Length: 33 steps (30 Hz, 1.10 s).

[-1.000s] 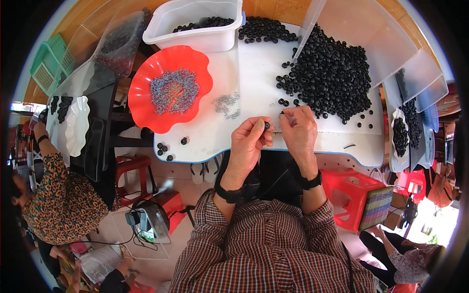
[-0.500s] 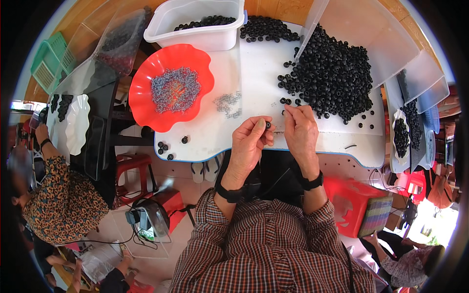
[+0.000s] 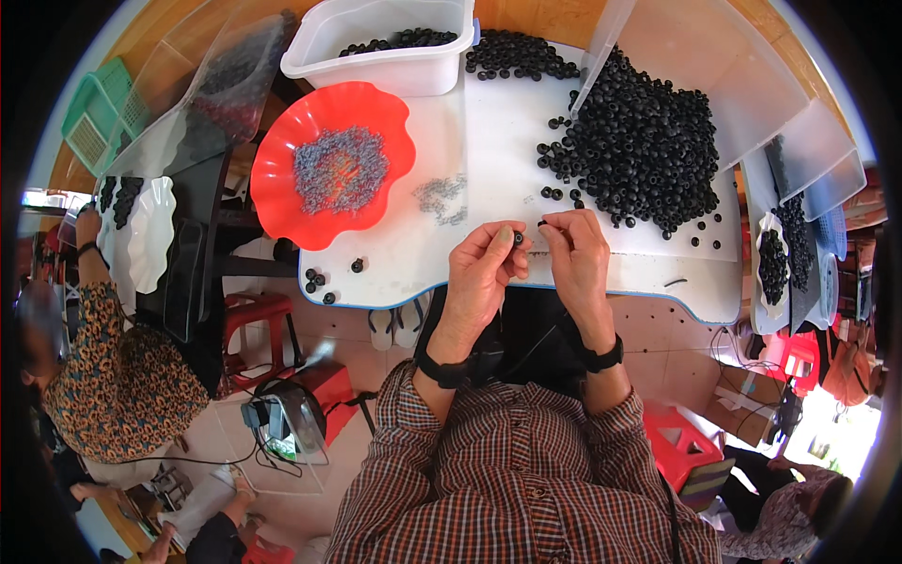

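Observation:
My left hand (image 3: 489, 263) is closed, pinching a small round black piece with a hole (image 3: 518, 240) between thumb and fingers. My right hand (image 3: 575, 252) is just to its right, apart from it, with thumb and forefinger pressed together on a small black piece (image 3: 542, 224) that mostly hides behind the fingertips. Both hands are over the near edge of the white table (image 3: 395, 268). Beyond the right hand spreads a large pile of round black pieces (image 3: 648, 141). A red scalloped bowl (image 3: 272, 179) on the left holds many tiny silvery pieces.
More tiny silvery pieces (image 3: 440, 199) lie loose beside the bowl. A white tub (image 3: 413, 70) of black pieces stands behind. Several black pieces (image 3: 315, 279) sit at the left front corner. A clear plastic bin (image 3: 733, 75) lies tipped behind the pile. A co-worker (image 3: 122, 376) sits at left.
My right hand has drawn slightly back from the pile's edge, its fingers now curled closer together. My left hand stays nearly still. At right, a red stool and a person have shifted.

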### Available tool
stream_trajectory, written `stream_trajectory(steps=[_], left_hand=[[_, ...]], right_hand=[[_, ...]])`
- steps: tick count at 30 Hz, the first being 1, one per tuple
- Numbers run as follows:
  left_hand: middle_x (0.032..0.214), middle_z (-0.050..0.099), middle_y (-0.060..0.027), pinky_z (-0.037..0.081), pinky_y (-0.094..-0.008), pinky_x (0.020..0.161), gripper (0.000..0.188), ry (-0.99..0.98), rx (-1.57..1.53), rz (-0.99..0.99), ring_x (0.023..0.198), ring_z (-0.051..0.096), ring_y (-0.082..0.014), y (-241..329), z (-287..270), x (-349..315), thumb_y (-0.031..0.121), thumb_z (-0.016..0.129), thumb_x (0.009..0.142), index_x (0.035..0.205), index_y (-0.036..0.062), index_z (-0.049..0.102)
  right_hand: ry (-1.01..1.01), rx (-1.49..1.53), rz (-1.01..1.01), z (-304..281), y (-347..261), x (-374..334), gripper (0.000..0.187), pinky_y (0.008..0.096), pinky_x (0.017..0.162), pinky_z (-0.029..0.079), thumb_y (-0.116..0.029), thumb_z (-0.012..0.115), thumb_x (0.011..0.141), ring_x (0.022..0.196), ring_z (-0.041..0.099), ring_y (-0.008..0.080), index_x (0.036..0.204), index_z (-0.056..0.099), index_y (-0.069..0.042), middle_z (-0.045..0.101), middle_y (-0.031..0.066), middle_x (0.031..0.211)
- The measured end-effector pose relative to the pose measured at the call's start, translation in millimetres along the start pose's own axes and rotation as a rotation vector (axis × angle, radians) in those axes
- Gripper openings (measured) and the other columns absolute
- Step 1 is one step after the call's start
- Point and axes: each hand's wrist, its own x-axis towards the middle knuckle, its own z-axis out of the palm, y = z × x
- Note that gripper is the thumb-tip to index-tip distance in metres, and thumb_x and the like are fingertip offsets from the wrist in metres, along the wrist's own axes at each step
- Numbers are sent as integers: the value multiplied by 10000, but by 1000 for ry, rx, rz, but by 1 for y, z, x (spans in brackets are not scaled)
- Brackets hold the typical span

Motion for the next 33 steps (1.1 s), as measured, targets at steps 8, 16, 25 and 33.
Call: stream_trajectory(steps=[8, 16, 25, 33], left_hand=[[886, 631, -65, 477, -252, 653, 207, -9, -17, 19, 695, 566, -108, -3, 1, 1, 145, 543, 990, 1092, -14, 628], [832, 626, -39, 461, -226, 620, 202, 2, 19, 29, 687, 570, -98, -5, 0, 1, 151, 555, 985, 1083, -7, 634], [792, 619, -34, 499, -229, 615, 193, 17, 13, 45, 665, 565, -86, -5, 3, 1, 135, 533, 995, 1069, -11, 636], [806, 624, -33, 498, -226, 614, 192, 19, 18, 61, 679, 571, -86, -7, 3, 2, 133, 540, 991, 1071, -12, 637]], right_hand=[[-81, 263, 42, -1, -14, -13, 83, 271, 575, 505, 30, 622, 871, 651, 619, 147, 953, 611, 18, 615, 97, 870], [-55, 300, 6, 1, -16, -14, 95, 248, 581, 507, 31, 630, 874, 644, 599, 122, 967, 623, 10, 613, 80, 897], [-39, 495, 58, 7, -10, -18, 81, 230, 666, 510, 29, 632, 881, 756, 598, 103, 963, 629, 23, 573, 64, 951], [-37, 546, 77, 11, -5, -18, 83, 233, 672, 508, 20, 643, 877, 759, 594, 99, 959, 632, 17, 582, 57, 942]])
